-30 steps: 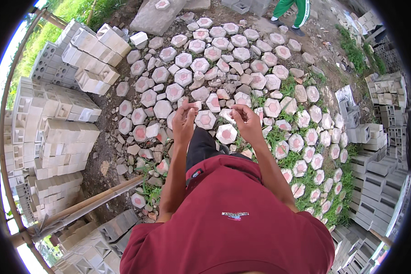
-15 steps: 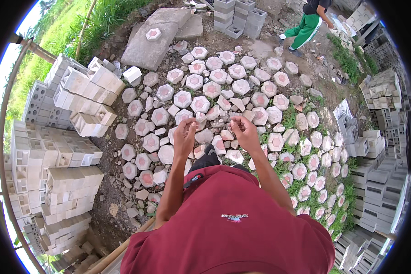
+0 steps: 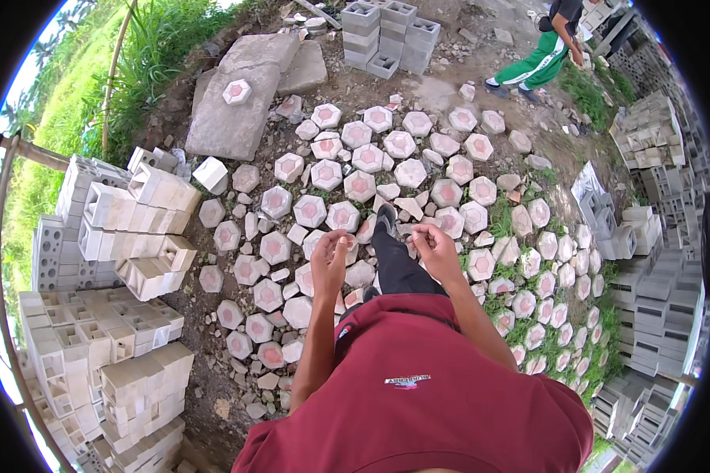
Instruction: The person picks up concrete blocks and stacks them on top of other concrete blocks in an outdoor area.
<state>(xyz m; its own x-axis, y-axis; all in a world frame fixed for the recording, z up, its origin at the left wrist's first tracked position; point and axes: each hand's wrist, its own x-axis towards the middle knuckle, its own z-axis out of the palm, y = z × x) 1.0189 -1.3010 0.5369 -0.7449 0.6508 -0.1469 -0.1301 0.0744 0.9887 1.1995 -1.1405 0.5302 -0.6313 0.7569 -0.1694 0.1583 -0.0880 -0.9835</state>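
My left hand (image 3: 329, 258) is raised in front of me, fingers loosely bent and the thumb a little apart from them. Opposite it, my right hand (image 3: 437, 249) is held at about the same height with its fingers curled in a similar way. No object shows in either hand, and neither touches the other. Below them, hexagonal concrete pavers (image 3: 342, 215) with reddish centres lie spread over the ground. My dark shoe (image 3: 384, 217) is among the pavers, between the two hands.
Stacked hollow concrete blocks stand on the left (image 3: 138, 347) and right (image 3: 655, 315). Another small block stack (image 3: 386, 35) is at the back. A concrete slab (image 3: 233, 118) bears one paver (image 3: 237, 92). A person in green trousers (image 3: 538, 65) is at the far right. Broken stones litter the ground.
One leg has stepped forward among the pavers. The surroundings have shifted in view, and the person in green has moved slightly right. Both hands stay raised.
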